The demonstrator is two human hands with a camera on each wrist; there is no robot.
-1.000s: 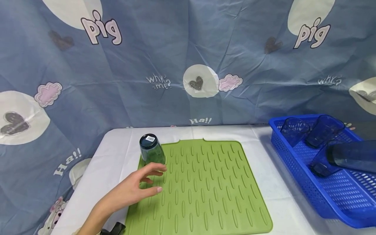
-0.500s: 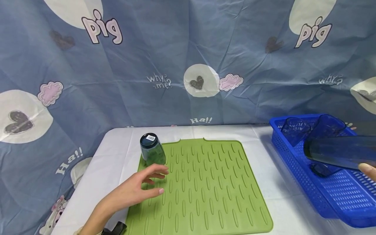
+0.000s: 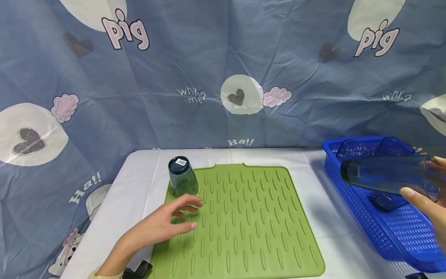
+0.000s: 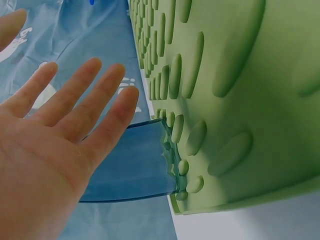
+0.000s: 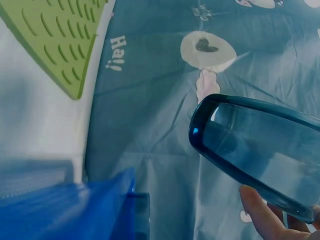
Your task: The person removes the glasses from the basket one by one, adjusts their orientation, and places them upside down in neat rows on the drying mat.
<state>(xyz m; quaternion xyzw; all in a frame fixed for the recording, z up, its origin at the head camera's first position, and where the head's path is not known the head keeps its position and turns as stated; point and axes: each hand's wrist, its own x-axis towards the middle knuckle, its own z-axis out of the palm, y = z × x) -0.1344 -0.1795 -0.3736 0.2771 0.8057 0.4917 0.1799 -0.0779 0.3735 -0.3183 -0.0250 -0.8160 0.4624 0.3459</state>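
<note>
My right hand (image 3: 430, 199) grips a blue glass (image 3: 386, 174) near its rim, tilted on its side above the blue basket, its base toward the left. In the right wrist view the thumb lies along the held glass (image 5: 260, 150). An upside-down glass (image 3: 183, 178) with a white label on its base stands at the back-left corner of the green mat (image 3: 244, 224). Just in front of that glass, my left hand (image 3: 163, 223) hovers over the mat with relaxed, spread fingers. The left wrist view shows that hand (image 4: 60, 130) holding nothing, the standing glass (image 4: 132, 167) behind it.
The blue basket (image 3: 393, 240) at the right contains several glasses, partly hidden behind the held one. A white cloth (image 3: 334, 217) covers the table. Behind the table hangs a patterned blue curtain (image 3: 195, 50).
My right hand has come into view from the right, and the glass in it has moved left and slightly up over the basket. The left hand has hardly moved.
</note>
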